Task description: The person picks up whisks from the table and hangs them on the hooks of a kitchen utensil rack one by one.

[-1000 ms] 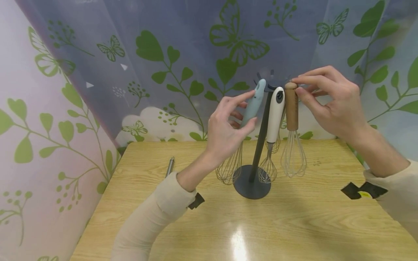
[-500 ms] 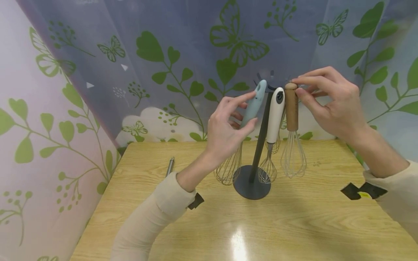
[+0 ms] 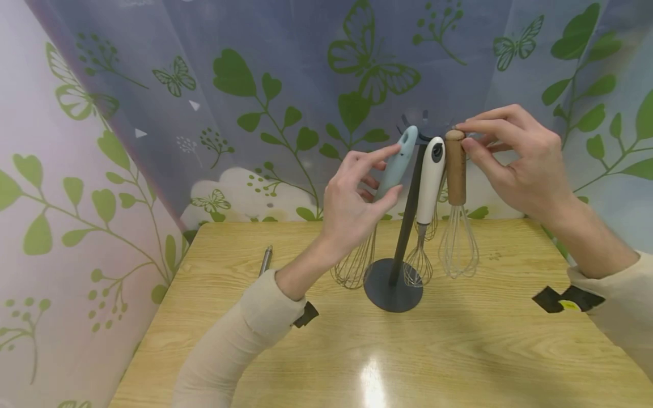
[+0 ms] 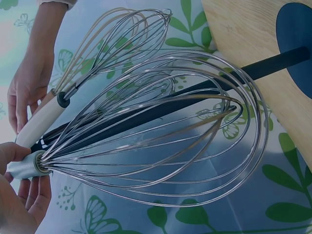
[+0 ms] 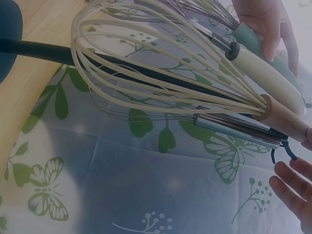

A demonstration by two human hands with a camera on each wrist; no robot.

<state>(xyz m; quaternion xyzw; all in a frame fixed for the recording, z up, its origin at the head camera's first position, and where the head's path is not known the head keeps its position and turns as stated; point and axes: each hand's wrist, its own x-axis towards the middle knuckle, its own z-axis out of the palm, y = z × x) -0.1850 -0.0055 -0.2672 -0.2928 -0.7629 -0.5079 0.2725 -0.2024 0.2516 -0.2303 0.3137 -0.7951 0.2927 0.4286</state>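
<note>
In the head view, my left hand (image 3: pixel 352 204) holds a light blue-handled whisk (image 3: pixel 394 167) between thumb and fingers, with its handle leaning right. Its large wire head (image 4: pixel 156 131) spreads across the left wrist view. At the right, my right hand (image 3: pixel 530 161) pinches the rounded top of a wooden-handled whisk (image 3: pixel 456 170), whose pale loops (image 5: pixel 161 73) hang down. Between the two hangs a white-handled whisk (image 3: pixel 431 184) on a dark stand (image 3: pixel 405 226). Behind the wooden handle, the right wrist view shows a metal-handled whisk (image 5: pixel 239 129) at a dark hook (image 5: pixel 287 150).
The stand's round base (image 3: pixel 393 300) rests on a wooden table (image 3: pixel 459 351). A slim metal rod (image 3: pixel 266 259) lies at the left, partly hidden by the left sleeve (image 3: pixel 255 317). Leaf-patterned cloth (image 3: pixel 285 51) hangs close behind the table.
The wire head of the blue-handled whisk has swung slightly left, while its handle top has dipped a little. The right hand and the other whisks look unmoved.
</note>
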